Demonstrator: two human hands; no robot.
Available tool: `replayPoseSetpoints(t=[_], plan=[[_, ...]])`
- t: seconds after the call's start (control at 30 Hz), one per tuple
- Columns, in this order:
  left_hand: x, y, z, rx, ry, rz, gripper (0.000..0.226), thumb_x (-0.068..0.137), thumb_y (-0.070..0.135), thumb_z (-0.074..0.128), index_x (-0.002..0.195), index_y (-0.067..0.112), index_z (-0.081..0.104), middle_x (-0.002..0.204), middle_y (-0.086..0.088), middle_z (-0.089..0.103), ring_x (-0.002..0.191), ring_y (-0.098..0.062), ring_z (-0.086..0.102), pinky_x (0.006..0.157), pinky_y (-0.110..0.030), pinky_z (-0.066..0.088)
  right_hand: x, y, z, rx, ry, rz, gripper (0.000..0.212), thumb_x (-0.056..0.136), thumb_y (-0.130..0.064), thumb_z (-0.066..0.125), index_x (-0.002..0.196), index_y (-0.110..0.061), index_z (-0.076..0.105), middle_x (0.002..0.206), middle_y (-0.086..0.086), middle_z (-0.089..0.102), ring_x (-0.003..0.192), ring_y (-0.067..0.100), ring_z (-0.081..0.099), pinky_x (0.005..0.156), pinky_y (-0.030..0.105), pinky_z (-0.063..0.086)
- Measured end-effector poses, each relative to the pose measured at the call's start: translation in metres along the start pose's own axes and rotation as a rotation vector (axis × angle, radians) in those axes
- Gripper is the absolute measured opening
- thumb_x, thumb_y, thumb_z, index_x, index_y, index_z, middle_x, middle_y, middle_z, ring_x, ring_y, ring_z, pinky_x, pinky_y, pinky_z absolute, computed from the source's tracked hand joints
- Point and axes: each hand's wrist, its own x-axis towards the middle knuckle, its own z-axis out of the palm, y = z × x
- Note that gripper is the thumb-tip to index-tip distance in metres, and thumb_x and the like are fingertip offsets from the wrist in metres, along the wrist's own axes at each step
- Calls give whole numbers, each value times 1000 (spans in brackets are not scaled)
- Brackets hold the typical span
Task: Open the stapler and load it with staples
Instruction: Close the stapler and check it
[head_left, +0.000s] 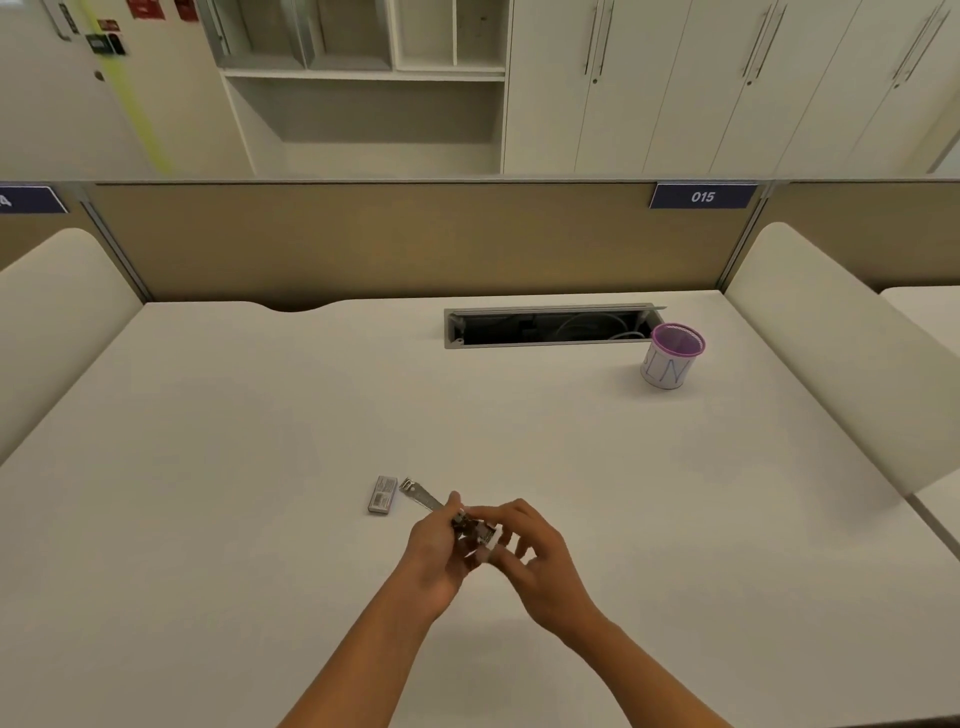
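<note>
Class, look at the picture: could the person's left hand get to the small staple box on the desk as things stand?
Probably yes, but not at once. The staple box lies on bare desk just beyond the left hand, nothing between them. That hand is gripping the opened stapler, so it would need to let go first.

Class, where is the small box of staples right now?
The staple box lies flat on the desk, just left of the stapler and both hands.

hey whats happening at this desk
A person is holding a small stapler in both hands above the white desk. The left hand grips its body; the right hand works at its white end. Its metal arm sticks out, opened. A small staple box lies beside it, not yet used.
</note>
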Motion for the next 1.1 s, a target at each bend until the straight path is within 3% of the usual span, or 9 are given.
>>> replayPoseSetpoints(t=[0.17, 0.33, 0.5, 0.57, 0.63, 0.77, 0.83, 0.93, 1.1], plan=[[-2, -4, 5, 318, 18, 133, 37, 101, 39, 36, 116, 11, 54, 103, -5, 71, 84, -21, 65, 70, -33, 48, 10, -16, -2, 238, 211, 137, 20, 95, -25, 56, 112, -31, 66, 99, -9, 72, 94, 6, 66, 72, 16, 48], [-7, -6, 12, 429, 7, 217, 32, 99, 38, 41, 112, 12, 55, 97, -2, 73, 86, -19, 69, 80, -33, 52, 18, -17, -4, 252, 292, 217, 22, 97, -36, 50, 115, -31, 63, 105, -6, 70, 97, 11, 66, 76, 24, 56], [-5, -12, 10, 411, 15, 280, 29, 94, 39, 52, 105, 12, 55, 99, -4, 74, 85, -15, 72, 76, -25, 53, 18, -21, -4, 372, 305, 276, 27, 100, -28, 47, 122, -21, 62, 102, -3, 73, 95, 14, 71, 85, 33, 58], [-5, -17, 11, 451, 27, 342, 28, 91, 40, 56, 100, 14, 55, 95, -1, 74, 83, -11, 72, 74, -23, 51, 17, -22, -4, 375, 321, 299, 25, 97, -28, 54, 121, -23, 61, 101, -2, 74, 92, 12, 71, 83, 30, 58], [-6, -22, 13, 520, 52, 417, 27, 87, 42, 59, 93, 16, 55, 90, 2, 74, 83, -9, 71, 75, -23, 51, 17, -26, -4, 375, 343, 325, 28, 91, -29, 65, 118, -27, 58, 96, -1, 74, 84, 8, 72, 70, 20, 57], [-6, -30, 14, 648, 101, 520, 18, 89, 36, 61, 84, 20, 55, 78, 9, 73, 76, -4, 70, 74, -27, 55, 23, -29, -4, 215, 394, 360, 33, 82, -38, 74, 109, -25, 59, 86, -3, 75, 74, 6, 72, 64, 18, 55], [-7, -33, 14, 671, 107, 548, 18, 89, 33, 63, 82, 18, 55, 72, 4, 72, 70, -12, 69, 72, -34, 55, 26, -28, -4, 94, 378, 370, 24, 84, -42, 70, 94, -21, 66, 75, -4, 73, 69, 6, 70, 64, 20, 54], [-8, -35, 15, 682, 117, 567, 19, 89, 29, 62, 79, 17, 53, 65, -4, 69, 65, -24, 65, 68, -39, 53, 29, -25, -4, -83, 335, 369, 30, 89, -42, 62, 72, -17, 61, 60, -3, 66, 55, 10, 62, 55, 20, 46], [-4, -38, 17, 660, 126, 545, 18, 91, 25, 61, 79, 15, 53, 63, -8, 69, 66, -28, 65, 68, -42, 53, 36, -20, -2, -287, 302, 366, 32, 95, -36, 53, 67, -20, 51, 55, -8, 54, 50, 9, 52, 52, 21, 38]])
